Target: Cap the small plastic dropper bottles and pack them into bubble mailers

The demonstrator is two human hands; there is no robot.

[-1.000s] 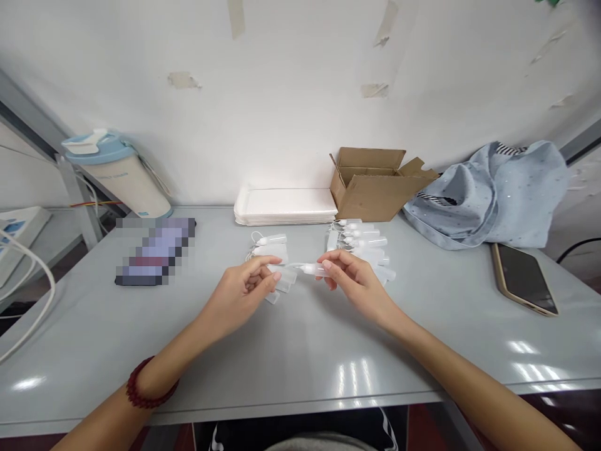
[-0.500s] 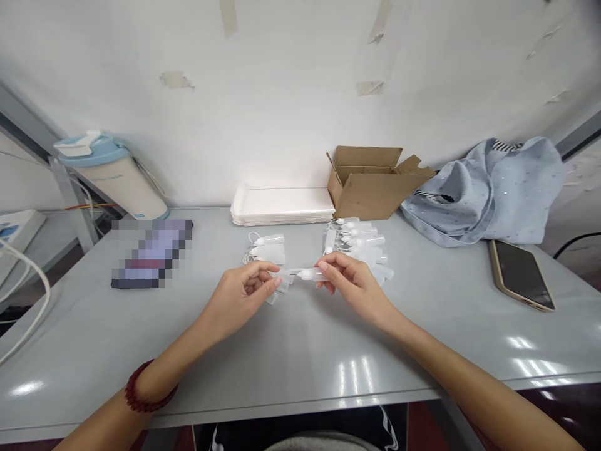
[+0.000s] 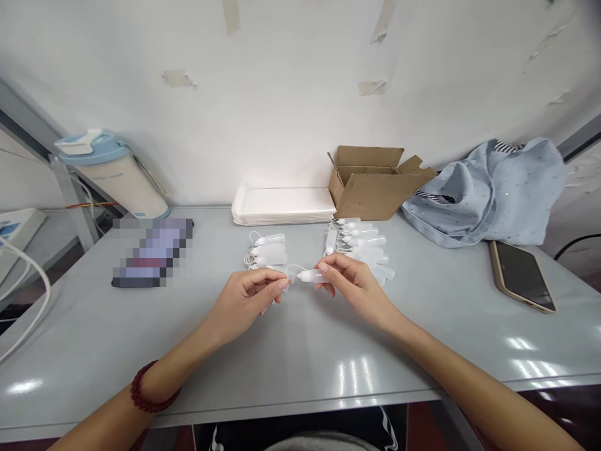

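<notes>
My right hand [image 3: 350, 282] holds a small translucent squeeze bottle [image 3: 312, 275] sideways between thumb and fingers, its fine tip towards the left. A thin white strap loops from the bottle's neck to the fingertips of my left hand [image 3: 256, 294]. Those fingertips are pinched together at the loop's end; what sits between them is too small to make out. Beyond the left hand lie several similar bottles [image 3: 272, 250] with looped straps. Another heap of such bottles [image 3: 364, 238] lies behind the right hand, partly hidden by it.
A stack of white trays [image 3: 284, 205] and an open cardboard box [image 3: 375, 188] stand against the wall. On the left are a tumbler [image 3: 117, 178] and a blurred-out flat object [image 3: 153, 254]. A blue cloth bag [image 3: 488, 194] and a phone [image 3: 522, 275] lie on the right.
My left hand has moved slightly right and its fingertips have closed at the strap's end. The strap now arches up above the tip. My right hand keeps its hold on the bottle.
</notes>
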